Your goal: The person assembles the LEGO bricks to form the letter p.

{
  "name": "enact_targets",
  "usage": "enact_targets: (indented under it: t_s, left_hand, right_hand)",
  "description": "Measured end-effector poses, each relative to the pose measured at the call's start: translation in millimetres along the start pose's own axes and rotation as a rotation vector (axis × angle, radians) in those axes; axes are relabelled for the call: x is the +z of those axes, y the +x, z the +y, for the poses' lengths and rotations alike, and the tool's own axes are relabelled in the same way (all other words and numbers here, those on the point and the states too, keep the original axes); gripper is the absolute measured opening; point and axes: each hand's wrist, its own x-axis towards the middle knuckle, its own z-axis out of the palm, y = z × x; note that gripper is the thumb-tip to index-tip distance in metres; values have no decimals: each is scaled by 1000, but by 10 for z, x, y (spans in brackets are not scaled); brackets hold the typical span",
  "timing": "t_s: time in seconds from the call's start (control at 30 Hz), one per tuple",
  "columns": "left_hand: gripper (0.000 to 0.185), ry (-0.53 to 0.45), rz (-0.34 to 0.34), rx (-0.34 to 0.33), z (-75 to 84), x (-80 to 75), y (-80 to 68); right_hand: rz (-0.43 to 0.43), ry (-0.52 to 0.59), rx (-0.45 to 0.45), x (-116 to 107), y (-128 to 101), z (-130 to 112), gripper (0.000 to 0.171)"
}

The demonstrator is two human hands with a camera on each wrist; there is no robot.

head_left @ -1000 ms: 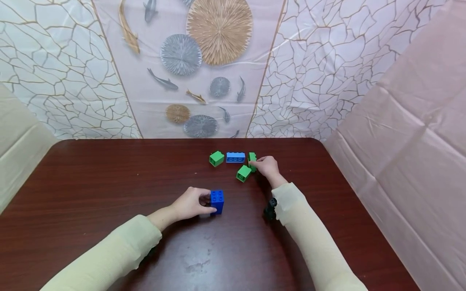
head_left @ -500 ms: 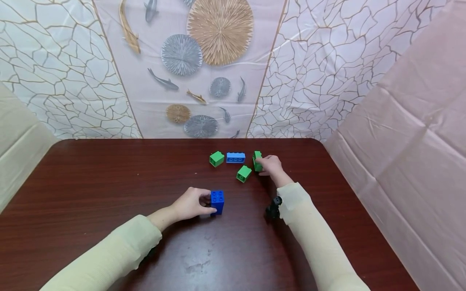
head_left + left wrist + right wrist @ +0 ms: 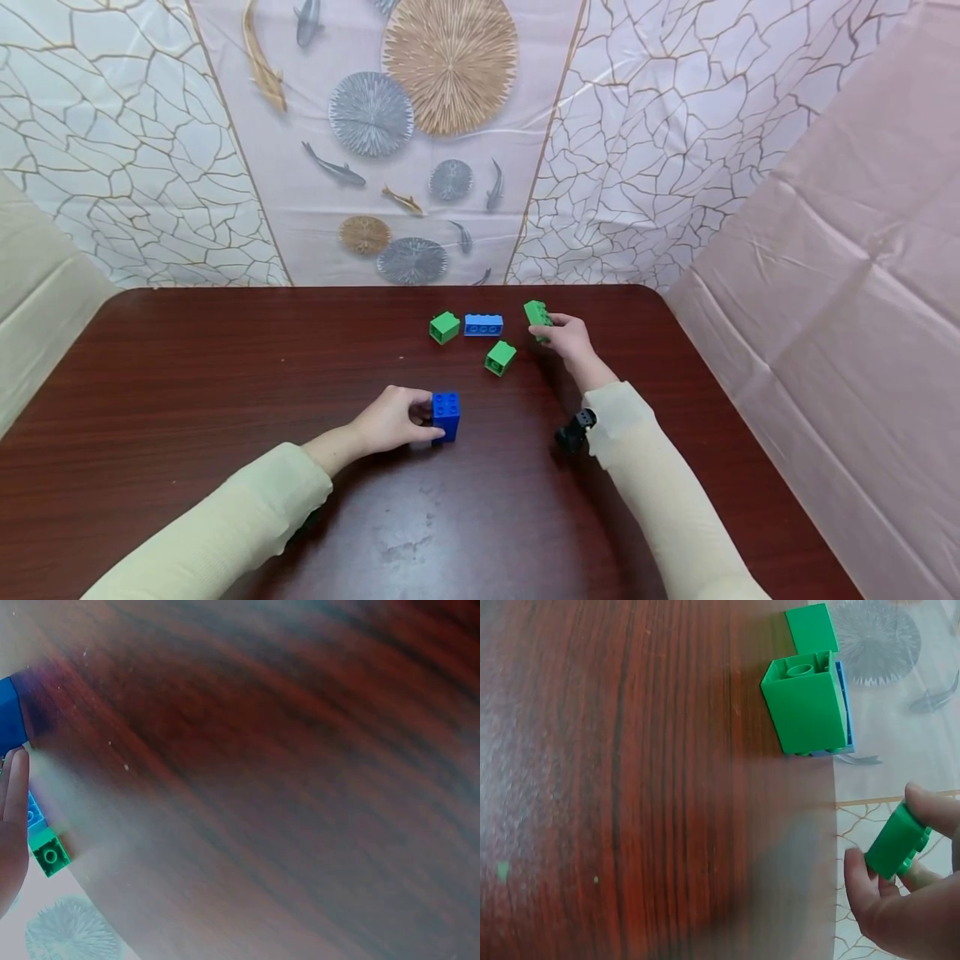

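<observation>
From a distance I see a light blue brick [image 3: 483, 326] on the worktop [image 3: 187, 375]. At its three o'clock, the right hand [image 3: 568, 336] pinches a tilted green brick [image 3: 536, 312]; at seven, the left hand's [image 3: 388, 421] fingers grip a dark blue block [image 3: 446, 408]. A second green brick [image 3: 500, 357] lies at five, a third green brick [image 3: 444, 327] at nine.

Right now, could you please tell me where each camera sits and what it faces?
Head: worn on the head, facing forward and down at the table; left hand, right hand and sleeves show.
Left wrist: on that wrist, facing the table; part of the left hand shows at the left edge.
Right wrist: on that wrist, facing table and backdrop; right hand shows, lower right.
Head and right wrist share the held green block.
</observation>
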Motion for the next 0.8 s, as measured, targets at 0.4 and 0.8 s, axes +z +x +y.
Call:
enact_targets:
  t_s: [0.4, 0.8]
  left_hand:
    - [26, 6, -2, -4, -28, 3, -6]
    - [24, -9, -2, 5, -18, 0, -3]
  right_hand:
    - [-21, -75, -68, -11, -175, -81, 52]
    - [-107, -209, -215, 151, -485, -271, 50]
